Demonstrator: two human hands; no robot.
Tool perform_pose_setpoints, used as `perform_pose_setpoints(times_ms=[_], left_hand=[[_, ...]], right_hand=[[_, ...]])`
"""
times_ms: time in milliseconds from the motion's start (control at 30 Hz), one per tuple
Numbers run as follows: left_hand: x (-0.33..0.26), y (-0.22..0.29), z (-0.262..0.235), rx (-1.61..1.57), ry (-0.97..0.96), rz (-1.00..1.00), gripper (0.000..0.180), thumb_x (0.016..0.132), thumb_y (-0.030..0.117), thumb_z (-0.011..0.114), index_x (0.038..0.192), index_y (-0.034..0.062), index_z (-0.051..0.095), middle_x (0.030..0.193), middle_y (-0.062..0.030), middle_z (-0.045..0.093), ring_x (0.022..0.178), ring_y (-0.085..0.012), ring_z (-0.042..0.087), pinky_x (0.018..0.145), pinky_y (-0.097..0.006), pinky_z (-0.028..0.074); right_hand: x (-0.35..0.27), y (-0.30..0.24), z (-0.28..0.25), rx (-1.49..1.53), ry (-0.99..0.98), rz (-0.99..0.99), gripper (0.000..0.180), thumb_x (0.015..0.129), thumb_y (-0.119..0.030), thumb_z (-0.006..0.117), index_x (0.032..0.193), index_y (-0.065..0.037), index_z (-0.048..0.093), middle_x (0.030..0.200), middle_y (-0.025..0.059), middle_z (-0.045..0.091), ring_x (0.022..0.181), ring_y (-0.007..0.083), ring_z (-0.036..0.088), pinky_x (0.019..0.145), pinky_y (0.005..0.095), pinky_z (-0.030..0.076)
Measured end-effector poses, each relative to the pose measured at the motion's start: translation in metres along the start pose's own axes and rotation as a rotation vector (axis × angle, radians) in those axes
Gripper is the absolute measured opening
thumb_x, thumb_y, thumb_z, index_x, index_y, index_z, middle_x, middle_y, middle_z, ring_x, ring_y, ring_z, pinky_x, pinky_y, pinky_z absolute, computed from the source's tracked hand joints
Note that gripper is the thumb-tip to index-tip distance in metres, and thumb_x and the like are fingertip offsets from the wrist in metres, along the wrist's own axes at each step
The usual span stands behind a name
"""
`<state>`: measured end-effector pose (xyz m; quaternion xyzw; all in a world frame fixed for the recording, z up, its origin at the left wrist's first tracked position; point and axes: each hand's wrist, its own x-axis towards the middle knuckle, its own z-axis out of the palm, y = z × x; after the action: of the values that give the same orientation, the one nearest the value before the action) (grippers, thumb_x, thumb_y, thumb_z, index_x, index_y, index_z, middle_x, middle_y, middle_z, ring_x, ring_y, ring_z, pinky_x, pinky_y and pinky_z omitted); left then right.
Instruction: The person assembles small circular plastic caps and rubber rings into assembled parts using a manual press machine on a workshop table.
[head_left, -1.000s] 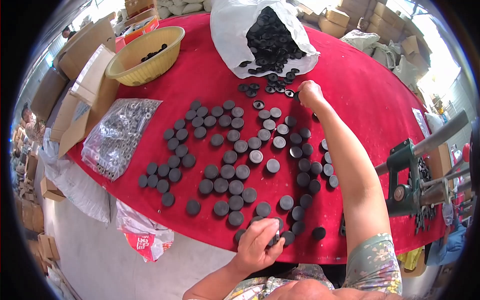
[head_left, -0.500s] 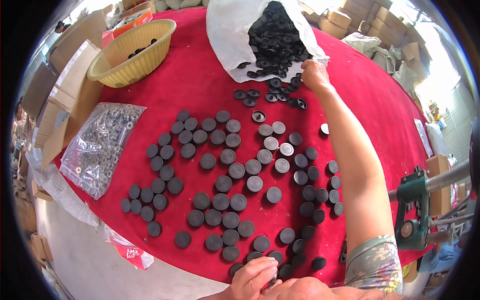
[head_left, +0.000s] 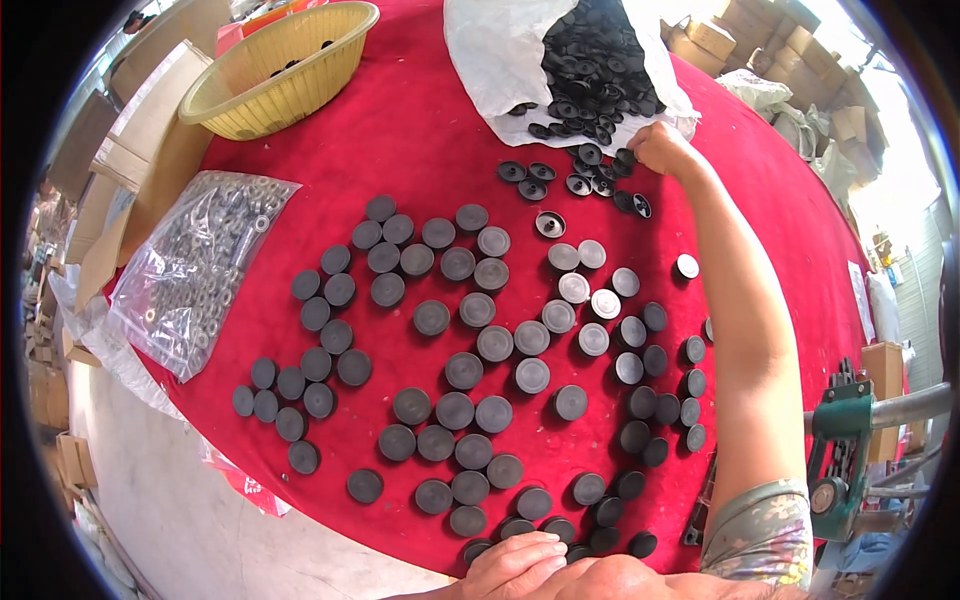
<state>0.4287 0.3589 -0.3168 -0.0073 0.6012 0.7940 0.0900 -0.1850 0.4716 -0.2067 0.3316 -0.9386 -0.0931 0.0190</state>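
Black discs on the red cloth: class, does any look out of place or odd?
Most black discs lie dome up in rows. One disc near the white bag lies hollow side up, apart, like the loose ones spilling by the right hand.

The right hand (head_left: 660,148) and forearm were bare; a short grey-green, floral-patterned fabric sleeve (head_left: 760,530) covered the upper arm; the left hand (head_left: 520,565) was bare too

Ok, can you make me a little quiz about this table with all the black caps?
1. True or false: the right hand reaches beside the white bag of caps.
2. What colour is the basket? A) yellow B) blue C) green
3. Where is the left hand?

Key:
1. True.
2. A.
3. At the near edge of the red cloth, touching the closest caps; the clear bag of metal parts lies far to its left.
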Motion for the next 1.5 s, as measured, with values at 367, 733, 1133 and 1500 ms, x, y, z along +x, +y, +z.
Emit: perform_pose_setpoints(times_ms=[367, 733, 1133, 1500], left_hand=[[0.018, 0.045, 0.022, 0.130, 0.200, 0.283, 0.032, 0.082, -0.009, 0.072, 0.112, -0.0017, 0.063, 0.113, -0.0181, 0.065, 0.111, -0.0302, 0.064, 0.088, -0.039, 0.058], [0.029, 0.071, 0.025, 0.222, 0.224, 0.428, 0.038, 0.079, -0.005, 0.077, 0.114, -0.0007, 0.063, 0.113, -0.0182, 0.065, 0.108, -0.0309, 0.065, 0.088, -0.039, 0.058], [0.010, 0.044, 0.014, 0.212, 0.114, 0.256, 0.032, 0.087, -0.001, 0.071, 0.118, -0.0019, 0.064, 0.116, -0.0156, 0.066, 0.114, -0.0311, 0.063, 0.098, -0.040, 0.053], [0.008, 0.034, 0.003, 0.174, 0.032, 0.343, 0.027, 0.090, 0.005, 0.068, 0.115, -0.0027, 0.067, 0.120, -0.0157, 0.067, 0.125, -0.0291, 0.057, 0.105, -0.038, 0.048]], right_hand=[[0.006, -0.105, -0.008, 0.061, 0.333, -0.050, 0.027, 0.088, -0.019, 0.060, 0.112, -0.019, 0.073, 0.114, 0.0071, 0.069, 0.113, 0.0319, 0.061, 0.096, 0.0479, 0.045], [-0.037, -0.111, -0.054, 0.198, -0.046, -0.057, 0.028, 0.087, -0.013, 0.067, 0.114, -0.016, 0.072, 0.118, 0.0059, 0.067, 0.120, 0.0271, 0.058, 0.106, 0.0458, 0.035], [-0.002, -0.067, -0.030, 0.584, 0.252, 0.262, 0.039, 0.083, -0.008, 0.059, 0.120, -0.014, 0.070, 0.108, 0.0191, 0.071, 0.098, 0.0345, 0.069, 0.087, 0.0397, 0.055], [-0.003, -0.077, -0.036, 0.730, 0.042, 0.240, 0.038, 0.083, 0.000, 0.052, 0.106, -0.018, 0.077, 0.117, 0.0075, 0.071, 0.100, 0.0291, 0.070, 0.085, 0.0327, 0.054]])
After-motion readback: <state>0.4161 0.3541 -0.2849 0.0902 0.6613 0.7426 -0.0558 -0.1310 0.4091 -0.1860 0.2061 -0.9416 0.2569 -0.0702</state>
